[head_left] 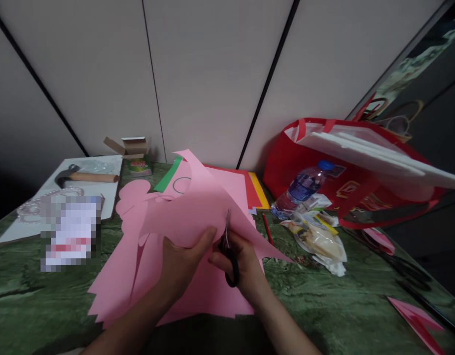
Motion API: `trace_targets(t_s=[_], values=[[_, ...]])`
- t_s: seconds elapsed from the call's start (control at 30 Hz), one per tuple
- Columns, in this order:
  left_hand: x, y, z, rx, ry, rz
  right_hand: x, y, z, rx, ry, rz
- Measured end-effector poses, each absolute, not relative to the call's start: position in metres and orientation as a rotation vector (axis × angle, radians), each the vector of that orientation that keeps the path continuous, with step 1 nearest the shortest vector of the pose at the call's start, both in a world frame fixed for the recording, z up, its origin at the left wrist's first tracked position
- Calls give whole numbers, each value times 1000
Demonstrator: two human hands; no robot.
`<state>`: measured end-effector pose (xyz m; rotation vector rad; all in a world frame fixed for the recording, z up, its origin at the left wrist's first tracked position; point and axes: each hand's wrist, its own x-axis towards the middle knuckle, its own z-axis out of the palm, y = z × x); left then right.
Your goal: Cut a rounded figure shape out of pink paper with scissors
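My left hand [185,261] grips the lower edge of a pink paper sheet [197,207], its thumb on top and the other fingers hidden beneath. In my right hand [244,266] is a pair of scissors [231,268] with black handles. The blades point up and away and meet the raised sheet just right of my left thumb. The sheet is curved, with a pointed corner reaching out to the right. Under both hands lie more pink sheets [212,291], and cut pink pieces with rounded ends [133,199] rest on the left.
A hammer [90,176] lies on a white board [109,202] at the left, near a small open box [138,162]. To the right stand a water bottle [301,190], a red bag [286,158] and a food wrapper [319,236]. A red pencil [267,228] lies beside the paper.
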<state>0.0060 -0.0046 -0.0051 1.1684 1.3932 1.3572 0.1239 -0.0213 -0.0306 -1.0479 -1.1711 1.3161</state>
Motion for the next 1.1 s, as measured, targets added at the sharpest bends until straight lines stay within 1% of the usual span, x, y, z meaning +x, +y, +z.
trace_targets(t_s=[0.67,1.1], values=[[6,-6,-7,1183,1419,1283,123,-21,-34,-1099,-1161,1311],[5,-4,-6,1201,1413,1302,123,-21,-32,-1097,-1156,1326]])
